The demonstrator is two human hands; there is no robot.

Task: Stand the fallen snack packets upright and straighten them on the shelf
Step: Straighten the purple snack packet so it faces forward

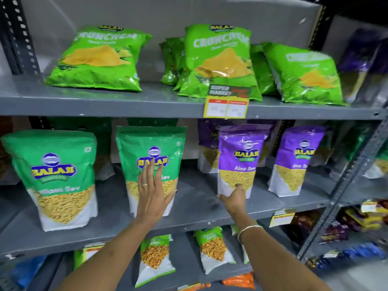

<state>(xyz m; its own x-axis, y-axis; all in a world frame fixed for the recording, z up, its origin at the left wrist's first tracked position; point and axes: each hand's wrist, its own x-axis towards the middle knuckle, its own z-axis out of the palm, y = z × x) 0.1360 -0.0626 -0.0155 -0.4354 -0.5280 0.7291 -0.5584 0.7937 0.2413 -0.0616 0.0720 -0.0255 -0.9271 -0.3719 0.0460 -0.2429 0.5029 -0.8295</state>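
Grey middle shelf (189,208): left hand (152,198) flat, fingers splayed on the green sev pouch (150,162); right hand (234,199) pinches the purple Aloo Sev pouch (239,160) base. Light, crinkly, slippery; steady low.

Bright, even overhead light. Glare streaking across the glossy green chip bags (100,57) up top. Deep shade under the top shelf (105,106), swallowing the back rows. Wide-angle bending of the right upright (346,175). Motion smear on the far-right purple packs (361,59). Centre fairly sharp.
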